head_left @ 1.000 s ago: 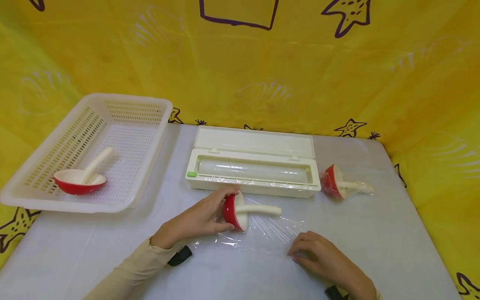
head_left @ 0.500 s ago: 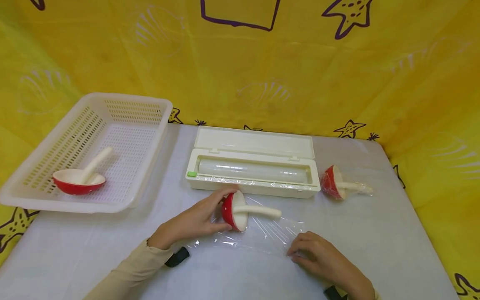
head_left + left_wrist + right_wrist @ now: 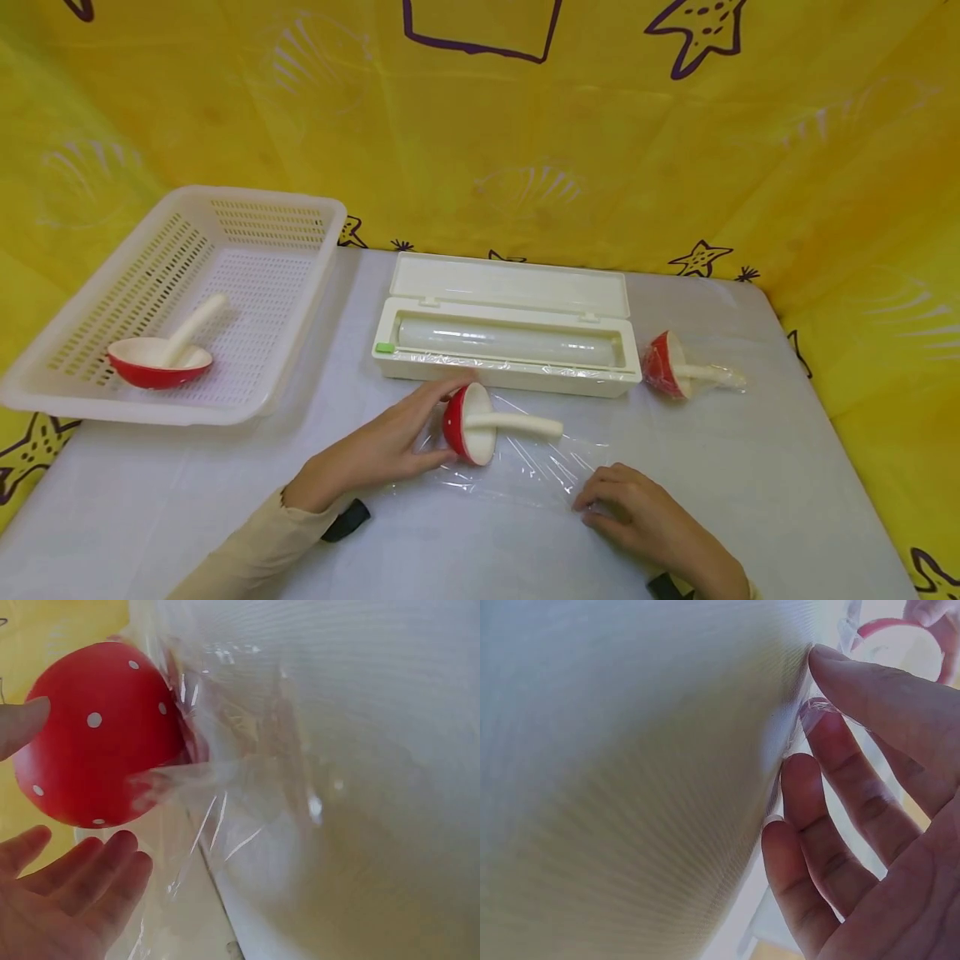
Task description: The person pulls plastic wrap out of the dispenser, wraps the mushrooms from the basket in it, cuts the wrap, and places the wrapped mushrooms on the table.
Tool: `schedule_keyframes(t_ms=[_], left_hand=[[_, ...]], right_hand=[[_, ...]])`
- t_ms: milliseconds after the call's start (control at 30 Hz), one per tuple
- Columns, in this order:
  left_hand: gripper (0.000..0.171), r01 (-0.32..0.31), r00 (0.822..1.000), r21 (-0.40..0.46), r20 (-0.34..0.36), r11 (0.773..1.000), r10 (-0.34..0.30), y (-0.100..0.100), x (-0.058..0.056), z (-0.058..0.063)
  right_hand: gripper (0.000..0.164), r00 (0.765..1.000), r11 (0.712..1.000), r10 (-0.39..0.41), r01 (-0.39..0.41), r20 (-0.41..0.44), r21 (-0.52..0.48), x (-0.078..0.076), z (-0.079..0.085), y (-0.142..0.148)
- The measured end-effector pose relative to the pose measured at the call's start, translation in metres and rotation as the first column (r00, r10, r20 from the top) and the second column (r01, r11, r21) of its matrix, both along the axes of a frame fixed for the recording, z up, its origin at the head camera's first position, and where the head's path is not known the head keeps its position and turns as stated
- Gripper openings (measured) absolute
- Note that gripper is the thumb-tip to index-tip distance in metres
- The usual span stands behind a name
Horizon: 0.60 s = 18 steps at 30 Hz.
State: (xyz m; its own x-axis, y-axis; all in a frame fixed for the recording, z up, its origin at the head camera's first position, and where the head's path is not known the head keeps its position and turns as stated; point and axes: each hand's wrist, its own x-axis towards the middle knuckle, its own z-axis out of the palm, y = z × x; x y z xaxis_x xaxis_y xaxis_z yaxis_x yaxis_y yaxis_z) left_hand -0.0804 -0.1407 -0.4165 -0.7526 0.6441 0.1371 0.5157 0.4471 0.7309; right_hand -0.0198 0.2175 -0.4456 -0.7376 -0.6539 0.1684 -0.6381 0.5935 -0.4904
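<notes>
A ladle [image 3: 513,422] with a red, white-dotted bowl and a white handle lies on its side on a sheet of cling film [image 3: 525,475]. My left hand [image 3: 390,442] is spread about its bowl, thumb and forefinger at the rim in the head view. In the left wrist view the thumb [image 3: 22,724] overlaps the red bowl [image 3: 101,742], while the other fingers [image 3: 112,877] stand apart below it. My right hand [image 3: 637,512] pinches the film's near right corner; the right wrist view shows crumpled film [image 3: 821,709] by the fingertips.
Behind the film stands a white cling film dispenser [image 3: 506,379], lid up, roll inside. To its right lies a second ladle [image 3: 671,367] wrapped in film. A white basket [image 3: 247,412] at left holds another ladle [image 3: 161,367]. A yellow cloth [image 3: 480,150] hangs behind the table.
My left hand has drawn back slightly to the left, its thumb shifting away from the bowl's rim. The ladle and my right hand have hardly moved.
</notes>
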Motion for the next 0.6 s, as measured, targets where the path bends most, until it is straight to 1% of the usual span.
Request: schedule_keyframes(t_ms=[100,200,267,333,433,500,600], left_hand=[[0.083,-0.03,0.999,-0.03,-0.043,0.999,0.028,-0.005,0.005,0.003],[0.072,-0.068,0.997,-0.104,-0.05,0.992,0.063,-0.014,0.012,0.005],[0.062,-0.077,0.997,-0.158,-0.042,0.984,0.071,-0.02,0.015,0.005],[0.051,-0.069,0.998,-0.192,-0.018,0.979,0.067,-0.025,0.018,0.005],[0.038,-0.037,0.999,-0.218,0.018,0.975,0.042,-0.032,0.02,0.002],[0.033,-0.018,0.999,-0.237,0.037,0.971,0.028,-0.036,0.021,0.001],[0.031,0.002,0.999,-0.272,0.047,0.962,0.012,-0.041,0.022,-0.001]], right_hand=[[0.025,1.0,1.0,-0.001,0.001,-0.003,0.004,0.0,0.0,0.0],[0.025,1.0,1.0,0.003,-0.003,-0.014,0.001,0.0,0.0,-0.001],[0.024,1.0,1.0,0.007,-0.007,-0.026,-0.004,0.0,0.0,-0.001],[0.024,0.999,1.0,0.011,-0.011,-0.043,-0.014,-0.001,-0.001,-0.001],[0.022,0.997,0.999,0.011,-0.013,-0.071,-0.029,-0.001,-0.002,-0.001],[0.021,0.997,0.999,0.007,-0.01,-0.082,-0.034,-0.001,-0.003,-0.001],[0.018,0.997,0.999,0.0,-0.003,-0.082,-0.035,-0.001,-0.003,-0.002]])
